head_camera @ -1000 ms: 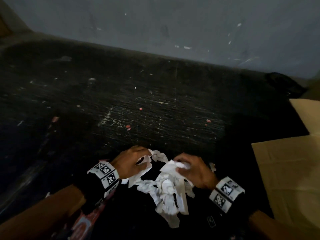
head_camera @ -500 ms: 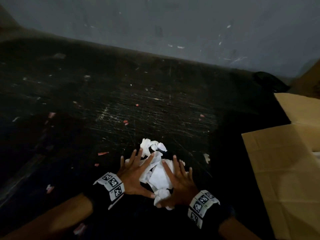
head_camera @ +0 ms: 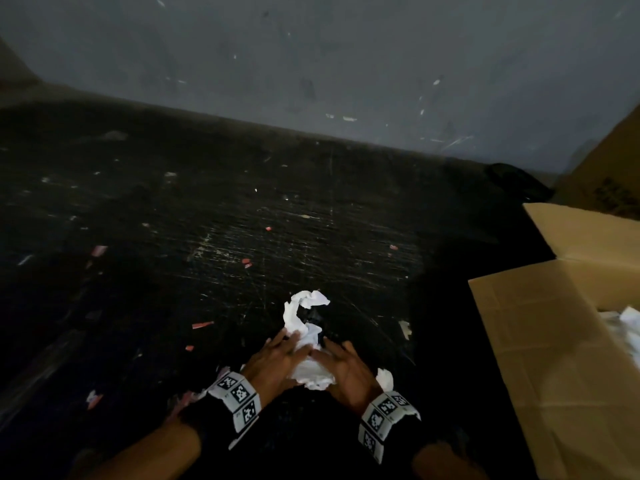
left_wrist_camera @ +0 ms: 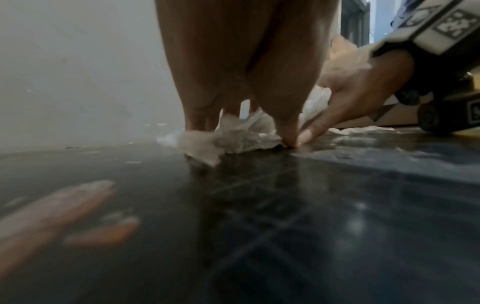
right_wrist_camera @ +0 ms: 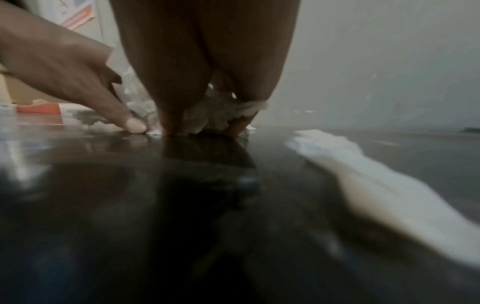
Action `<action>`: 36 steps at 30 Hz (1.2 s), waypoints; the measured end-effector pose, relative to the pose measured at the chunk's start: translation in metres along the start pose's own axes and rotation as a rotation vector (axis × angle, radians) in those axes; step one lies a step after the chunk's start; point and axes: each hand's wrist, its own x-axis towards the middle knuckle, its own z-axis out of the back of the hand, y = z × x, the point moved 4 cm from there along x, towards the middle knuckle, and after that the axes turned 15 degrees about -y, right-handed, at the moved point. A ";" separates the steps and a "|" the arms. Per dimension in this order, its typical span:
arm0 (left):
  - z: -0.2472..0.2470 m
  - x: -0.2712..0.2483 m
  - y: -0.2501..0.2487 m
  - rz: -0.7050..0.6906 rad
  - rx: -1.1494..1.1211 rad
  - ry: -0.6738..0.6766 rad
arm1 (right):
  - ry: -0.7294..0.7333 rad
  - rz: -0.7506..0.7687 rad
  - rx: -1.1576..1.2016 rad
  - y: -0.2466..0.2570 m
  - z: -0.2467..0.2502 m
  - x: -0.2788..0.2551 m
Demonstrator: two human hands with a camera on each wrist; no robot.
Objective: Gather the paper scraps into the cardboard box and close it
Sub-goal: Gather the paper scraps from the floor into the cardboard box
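A wad of crumpled white paper scraps (head_camera: 308,372) lies on the dark scratched floor, with a twisted tail (head_camera: 299,311) reaching away from me. My left hand (head_camera: 273,360) and right hand (head_camera: 346,370) press against it from either side, fingers straight and pointing forward. In the left wrist view the fingertips (left_wrist_camera: 289,139) stand on the floor with the paper (left_wrist_camera: 233,139) between them, and the two thumbs touch. The open cardboard box (head_camera: 540,341) stands to the right, flaps up, with white paper (head_camera: 628,320) inside.
A small white scrap (head_camera: 385,377) lies beside my right wrist and another (head_camera: 404,329) further right. Red bits (head_camera: 202,324) dot the floor to the left. A grey wall (head_camera: 346,64) runs behind. A second cardboard box (head_camera: 609,174) and a dark object (head_camera: 516,183) sit at the far right.
Both hands went from clutching the loose scraps to flat fingers spread over them, and now squeeze the paper into a tighter wad between them. The view has shifted right, showing more of the box.
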 end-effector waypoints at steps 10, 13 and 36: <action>0.063 -0.011 -0.038 -0.029 -0.382 -0.294 | -0.268 0.088 0.235 0.022 0.083 -0.030; 0.108 -0.006 -0.063 -0.185 -0.400 -0.435 | -0.376 0.151 0.322 0.008 0.132 -0.044; 0.123 0.136 -0.445 -0.517 -0.310 -0.224 | -0.175 -0.456 -0.143 -0.298 0.305 -0.280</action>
